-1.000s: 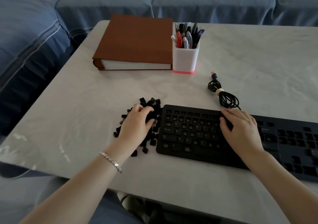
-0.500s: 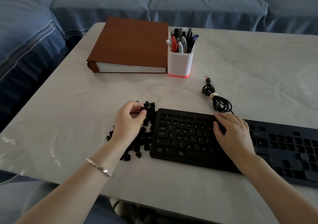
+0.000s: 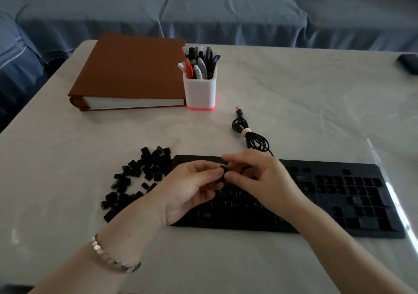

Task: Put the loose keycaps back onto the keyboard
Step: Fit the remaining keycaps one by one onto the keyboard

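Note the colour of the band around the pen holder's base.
Pinkish-red band beneath the white pen holder; clearest in the head view, the only one.

dim soft light, glare streak along the table (image 3: 393,194) right edge, hands slightly motion-blurred, wide-angle bending at edges

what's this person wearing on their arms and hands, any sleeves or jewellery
No sleeves or gloves in view: the left hand, the right hand and both forearms are bare. The left wrist wears a silver bracelet of small flat links. The right wrist wears nothing, and no ring or watch shows on either hand.
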Action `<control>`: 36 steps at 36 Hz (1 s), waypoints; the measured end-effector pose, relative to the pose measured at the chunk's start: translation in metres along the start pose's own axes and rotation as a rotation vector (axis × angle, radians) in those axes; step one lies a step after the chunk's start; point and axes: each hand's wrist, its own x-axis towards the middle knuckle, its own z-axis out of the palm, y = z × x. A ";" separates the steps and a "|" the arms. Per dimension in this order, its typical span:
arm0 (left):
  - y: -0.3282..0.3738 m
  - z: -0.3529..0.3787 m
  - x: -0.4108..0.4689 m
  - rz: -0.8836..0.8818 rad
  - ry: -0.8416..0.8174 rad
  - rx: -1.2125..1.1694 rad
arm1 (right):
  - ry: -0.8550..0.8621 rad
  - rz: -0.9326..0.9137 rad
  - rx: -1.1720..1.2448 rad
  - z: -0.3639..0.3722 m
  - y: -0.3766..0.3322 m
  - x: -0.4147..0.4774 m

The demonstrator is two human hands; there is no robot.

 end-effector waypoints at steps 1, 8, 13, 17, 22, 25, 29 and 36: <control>-0.001 0.001 0.000 0.002 0.001 0.037 | -0.019 0.009 -0.003 0.000 0.000 -0.001; -0.003 0.006 -0.002 -0.006 0.012 0.089 | -0.094 0.048 0.077 -0.006 0.001 -0.005; -0.004 0.008 -0.005 -0.008 0.029 -0.035 | -0.033 0.086 0.294 -0.007 0.000 -0.008; -0.004 0.008 -0.006 0.047 0.062 -0.062 | 0.046 0.172 0.459 -0.007 0.000 -0.011; -0.007 0.005 -0.006 0.087 0.123 -0.031 | 0.074 0.261 0.756 -0.005 -0.001 -0.017; -0.009 0.005 -0.007 0.098 0.138 -0.030 | 0.074 0.274 0.800 -0.004 0.001 -0.019; -0.010 0.006 -0.008 0.095 0.180 -0.021 | 0.088 0.311 0.840 -0.004 0.002 -0.021; -0.011 0.008 -0.007 0.087 0.214 -0.035 | 0.072 0.387 0.954 -0.007 0.004 -0.025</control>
